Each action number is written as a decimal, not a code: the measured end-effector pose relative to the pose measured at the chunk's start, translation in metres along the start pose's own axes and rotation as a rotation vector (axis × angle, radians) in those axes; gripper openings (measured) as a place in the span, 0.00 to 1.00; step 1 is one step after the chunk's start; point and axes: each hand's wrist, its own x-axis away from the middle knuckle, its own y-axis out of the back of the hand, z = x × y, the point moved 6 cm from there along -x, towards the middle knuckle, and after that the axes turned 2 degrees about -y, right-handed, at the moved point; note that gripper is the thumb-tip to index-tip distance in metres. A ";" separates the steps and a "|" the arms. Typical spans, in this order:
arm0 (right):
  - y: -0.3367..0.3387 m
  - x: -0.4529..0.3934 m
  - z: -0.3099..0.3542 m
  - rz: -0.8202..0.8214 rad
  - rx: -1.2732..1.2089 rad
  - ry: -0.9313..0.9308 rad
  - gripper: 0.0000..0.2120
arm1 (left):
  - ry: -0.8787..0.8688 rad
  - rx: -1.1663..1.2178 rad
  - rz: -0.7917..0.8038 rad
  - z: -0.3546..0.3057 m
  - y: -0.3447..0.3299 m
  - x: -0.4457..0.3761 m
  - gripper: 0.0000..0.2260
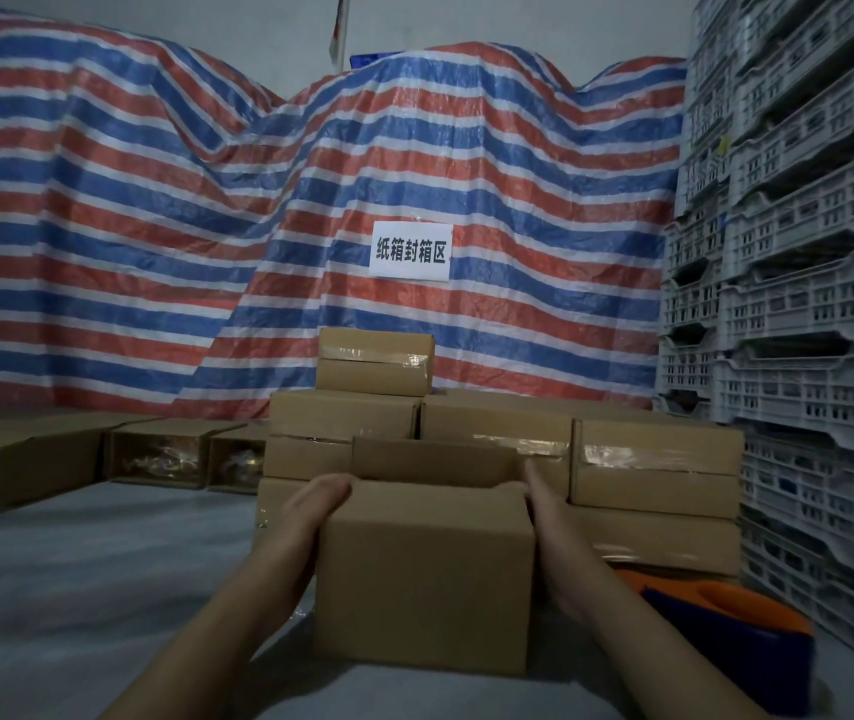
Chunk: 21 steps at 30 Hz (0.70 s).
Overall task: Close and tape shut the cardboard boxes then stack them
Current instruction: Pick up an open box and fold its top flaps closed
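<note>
I have a plain brown cardboard box between my two hands, low in the middle of the view, on the grey floor covering. My left hand lies against its left side near the top edge, fingers curled over the upper left corner so that they clamp the cardboard. My right hand presses flat along the right side, fingers straight and pointing away from me, not curled round anything that I can see. The box's far flap stands upright and the top is not yet closed; I cannot see inside.

Just behind it stands a stack of taped brown cardboard boxes, several wide, with one smaller taped box on top. To the left, well apart, a row of open cardboard boxes lying on their sides shows shiny contents. Near my right forearm sits an orange and dark blue tape dispenser. Behind all this hangs a red, white and blue striped tarpaulin bearing a white paper sign, and stacked white plastic crates fill the right side.
</note>
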 end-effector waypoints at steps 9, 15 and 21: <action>-0.002 -0.005 0.002 0.193 0.064 0.105 0.21 | 0.057 0.055 -0.053 0.007 0.000 -0.009 0.06; -0.002 -0.002 0.001 0.190 -0.042 0.088 0.04 | -0.037 0.138 -0.005 0.006 0.002 -0.017 0.20; 0.001 0.001 0.002 0.074 -0.212 0.149 0.24 | -0.060 0.106 -0.006 0.005 0.003 -0.016 0.18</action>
